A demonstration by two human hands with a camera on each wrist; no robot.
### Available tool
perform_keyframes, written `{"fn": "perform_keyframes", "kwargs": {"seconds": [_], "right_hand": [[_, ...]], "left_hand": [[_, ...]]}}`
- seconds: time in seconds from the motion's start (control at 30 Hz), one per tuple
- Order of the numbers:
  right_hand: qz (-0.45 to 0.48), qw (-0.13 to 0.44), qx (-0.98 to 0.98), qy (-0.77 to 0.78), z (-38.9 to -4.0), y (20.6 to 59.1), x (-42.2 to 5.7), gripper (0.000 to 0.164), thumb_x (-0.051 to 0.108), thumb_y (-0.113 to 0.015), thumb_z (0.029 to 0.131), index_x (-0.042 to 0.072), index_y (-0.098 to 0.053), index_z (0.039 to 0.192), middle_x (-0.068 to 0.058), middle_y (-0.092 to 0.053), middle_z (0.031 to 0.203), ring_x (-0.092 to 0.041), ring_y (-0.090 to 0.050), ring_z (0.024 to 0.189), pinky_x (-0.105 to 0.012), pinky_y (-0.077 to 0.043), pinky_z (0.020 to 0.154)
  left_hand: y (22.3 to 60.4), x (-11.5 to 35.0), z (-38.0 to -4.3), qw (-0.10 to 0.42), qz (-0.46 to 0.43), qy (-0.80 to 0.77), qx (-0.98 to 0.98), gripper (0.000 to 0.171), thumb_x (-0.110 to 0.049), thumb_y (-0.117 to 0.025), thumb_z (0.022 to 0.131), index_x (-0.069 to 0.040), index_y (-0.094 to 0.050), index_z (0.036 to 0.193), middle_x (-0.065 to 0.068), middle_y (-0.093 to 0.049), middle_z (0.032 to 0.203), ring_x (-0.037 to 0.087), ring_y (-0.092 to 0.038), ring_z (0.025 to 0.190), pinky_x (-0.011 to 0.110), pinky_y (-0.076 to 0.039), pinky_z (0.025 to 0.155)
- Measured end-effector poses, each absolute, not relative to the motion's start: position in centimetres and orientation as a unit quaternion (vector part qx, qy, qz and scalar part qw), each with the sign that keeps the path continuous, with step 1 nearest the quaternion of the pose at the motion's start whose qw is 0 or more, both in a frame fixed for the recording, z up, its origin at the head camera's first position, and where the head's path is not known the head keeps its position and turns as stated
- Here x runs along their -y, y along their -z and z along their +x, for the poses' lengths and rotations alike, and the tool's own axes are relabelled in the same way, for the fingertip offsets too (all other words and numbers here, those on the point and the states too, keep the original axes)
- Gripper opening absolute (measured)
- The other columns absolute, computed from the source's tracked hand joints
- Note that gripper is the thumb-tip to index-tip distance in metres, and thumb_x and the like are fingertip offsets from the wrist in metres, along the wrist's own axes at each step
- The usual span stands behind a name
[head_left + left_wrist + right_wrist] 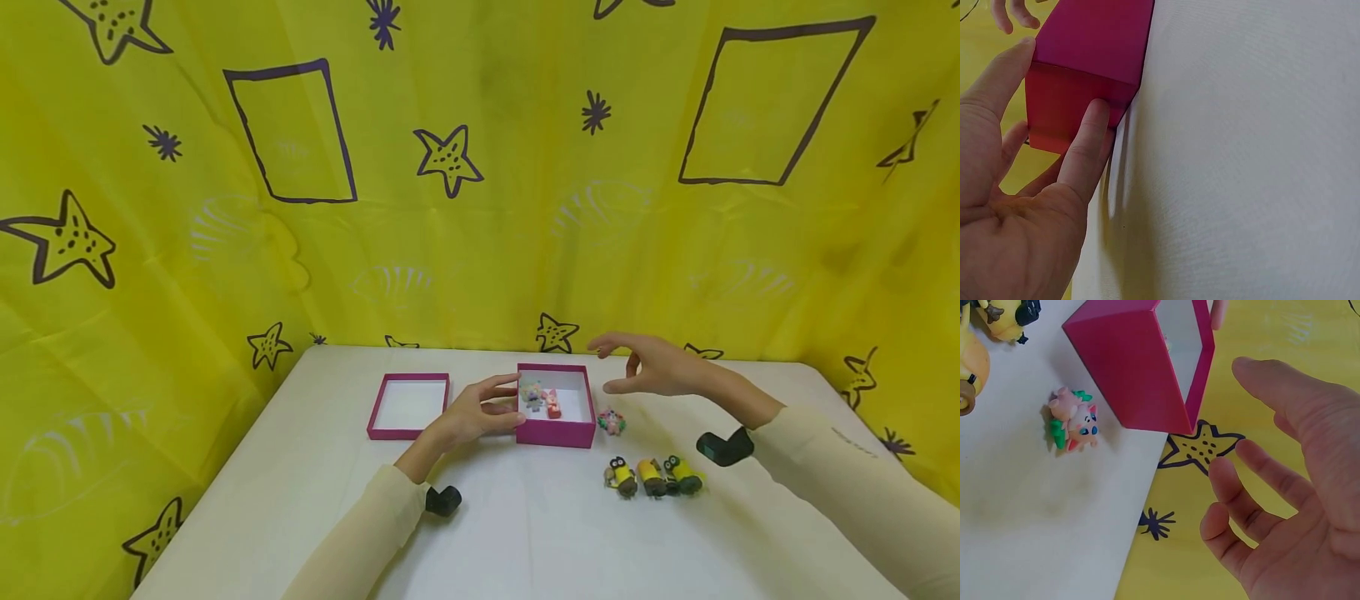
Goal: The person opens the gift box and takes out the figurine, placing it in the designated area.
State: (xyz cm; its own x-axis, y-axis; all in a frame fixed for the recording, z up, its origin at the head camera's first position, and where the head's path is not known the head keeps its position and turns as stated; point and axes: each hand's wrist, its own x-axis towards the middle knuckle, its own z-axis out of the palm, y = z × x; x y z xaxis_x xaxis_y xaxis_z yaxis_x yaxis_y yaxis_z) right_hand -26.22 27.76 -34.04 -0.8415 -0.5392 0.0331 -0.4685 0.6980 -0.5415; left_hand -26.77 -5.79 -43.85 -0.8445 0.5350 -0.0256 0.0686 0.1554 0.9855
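My left hand (472,414) rests against the left side of an open magenta box (557,434). Its thumb touches the front corner of the rim; the other fingers lie spread along the side wall. Inside the box sit a greyish small figurine (533,395) and a red and pink figurine (553,405). Above and to the right of the box, my right hand (654,365) hangs in the air with loosely bent fingers, holding nothing. Below it a pink figurine with green parts (1075,420) lies on the table, close beside the box's right wall.
A shallow magenta lid (408,407) with a white inside lies left of the box. Nearer the front right are yellow minion figures (652,477) in a row. The white table (480,533) ends at a yellow curtain (480,242) printed with starfish.
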Motion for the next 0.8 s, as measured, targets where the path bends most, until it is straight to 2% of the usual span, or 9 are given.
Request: {"fn": "perform_keyframes", "kwargs": {"seconds": [0.23,0.47,0.53,0.8], "right_hand": [[-0.279,0.053,-0.919,0.275,-26.2,33.8,-26.8,0.062,0.030,-0.082,0.089,0.015,-0.056,0.144,-0.015,-0.063,0.131,-0.027,-0.060,0.097,-0.033,-0.056,0.071],[-0.310,0.040,-0.910,0.273,-26.8,34.4,-25.4,0.059,0.025,-0.082,0.090,0.011,-0.057,0.142,-0.015,-0.065,0.130,-0.032,-0.060,0.108,-0.047,-0.056,0.089],[-0.314,0.041,-0.909,0.270,-26.9,34.7,-24.9,0.058,0.024,-0.082,0.089,0.010,-0.058,0.140,-0.017,-0.066,0.130,-0.034,-0.060,0.110,-0.046,-0.055,0.090],[-0.336,0.056,-0.896,0.286,-27.2,35.9,-23.2,0.056,0.022,-0.083,0.088,0.006,-0.060,0.137,-0.019,-0.068,0.126,-0.043,-0.058,0.117,-0.062,-0.051,0.094]], "left_hand": [[43.9,6.0,-26.7,0.188,0.206,-0.615,-0.738,0.073,-0.014,-0.078,0.093,-0.018,-0.044,0.157,0.012,-0.056,0.148,0.031,-0.058,0.132,0.037,-0.056,0.098],[43.9,6.1,-26.8,0.189,0.203,-0.613,-0.739,0.072,-0.015,-0.077,0.094,-0.018,-0.043,0.158,0.011,-0.053,0.151,0.032,-0.055,0.135,0.038,-0.055,0.100],[43.9,6.0,-26.8,0.190,0.200,-0.611,-0.742,0.072,-0.017,-0.078,0.094,-0.020,-0.044,0.157,0.011,-0.053,0.150,0.032,-0.055,0.135,0.039,-0.054,0.101],[44.1,5.8,-26.9,0.194,0.198,-0.605,-0.746,0.071,-0.021,-0.077,0.094,-0.023,-0.044,0.157,0.010,-0.053,0.151,0.032,-0.056,0.134,0.039,-0.055,0.101]]}}
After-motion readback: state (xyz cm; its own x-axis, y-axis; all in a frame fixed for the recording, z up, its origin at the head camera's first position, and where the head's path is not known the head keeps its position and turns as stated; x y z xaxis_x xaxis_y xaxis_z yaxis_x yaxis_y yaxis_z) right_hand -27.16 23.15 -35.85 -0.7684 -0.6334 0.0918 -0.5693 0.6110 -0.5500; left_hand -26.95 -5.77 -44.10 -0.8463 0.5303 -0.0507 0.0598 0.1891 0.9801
